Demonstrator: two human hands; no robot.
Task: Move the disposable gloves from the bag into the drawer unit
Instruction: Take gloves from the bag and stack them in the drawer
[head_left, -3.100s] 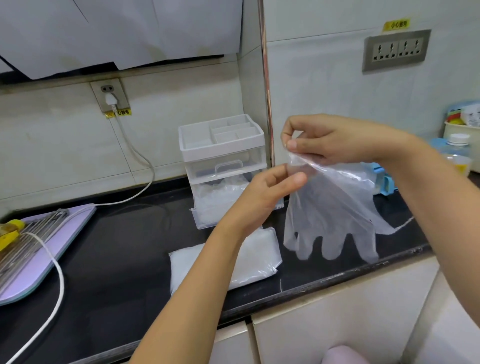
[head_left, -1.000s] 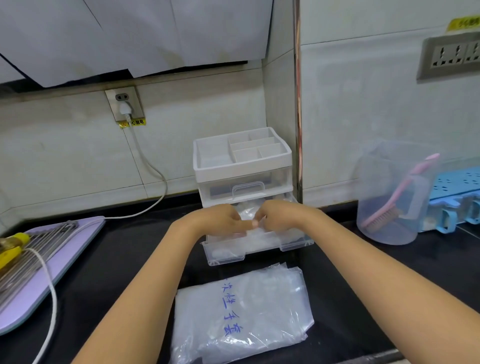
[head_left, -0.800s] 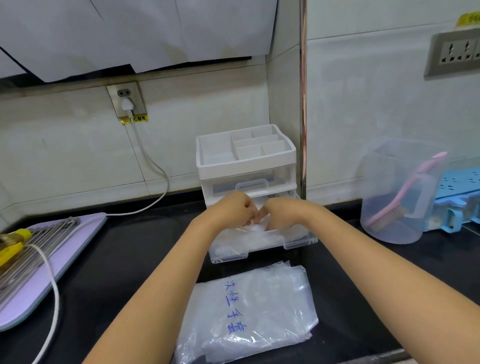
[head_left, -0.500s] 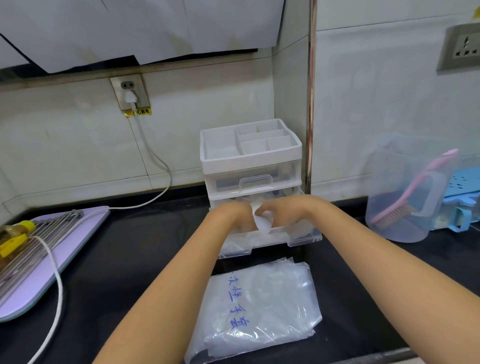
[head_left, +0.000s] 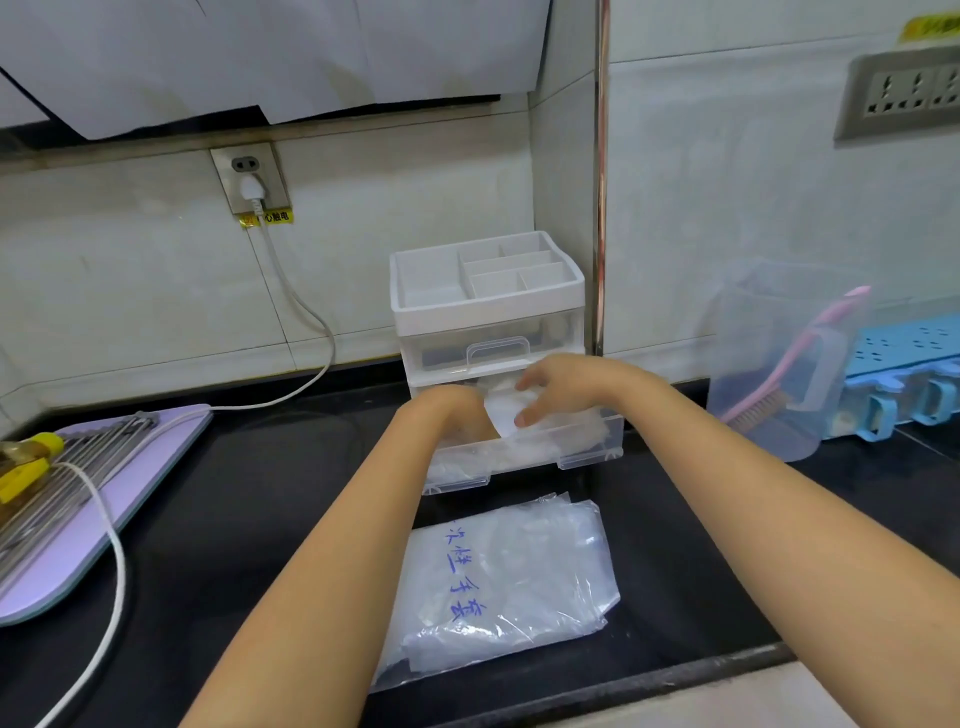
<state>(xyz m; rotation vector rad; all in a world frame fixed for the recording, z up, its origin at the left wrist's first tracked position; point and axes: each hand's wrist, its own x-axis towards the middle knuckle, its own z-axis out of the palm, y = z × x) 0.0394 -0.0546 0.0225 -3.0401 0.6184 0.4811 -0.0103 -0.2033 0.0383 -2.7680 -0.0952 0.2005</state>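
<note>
Item 1. Drawer unit: white tray top with dividers, two clear drawers below, standing on the black countertop in the wall corner. The upper drawer was shut; the lower drawer was pulled out toward the person.

Item 2. Disposable gloves: a thin, whitish folded wad in the open lower drawer, with more crumpled film lying beneath it.

Item 3. Right hand: over the lower drawer, fingers curled, forefinger and thumb pinching the folded wad.

Item 4. Left hand: at 9 o'clock of the right hand, wrist bent down into the drawer, touching the gloves. Its fingers were hidden, so their state could not be told.

Item 5. Bag: clear plastic with blue handwriting, lying flat on the countertop at 6 o'clock of the unit, between the two forearms.

Item 6. Clear jug holding a pink brush, at 3 o'clock of the unit; a blue rack just beyond it.

Item 7. Lilac board at 8 o'clock of the unit, with a white cable running up to a wall socket at 10 o'clock.
</note>
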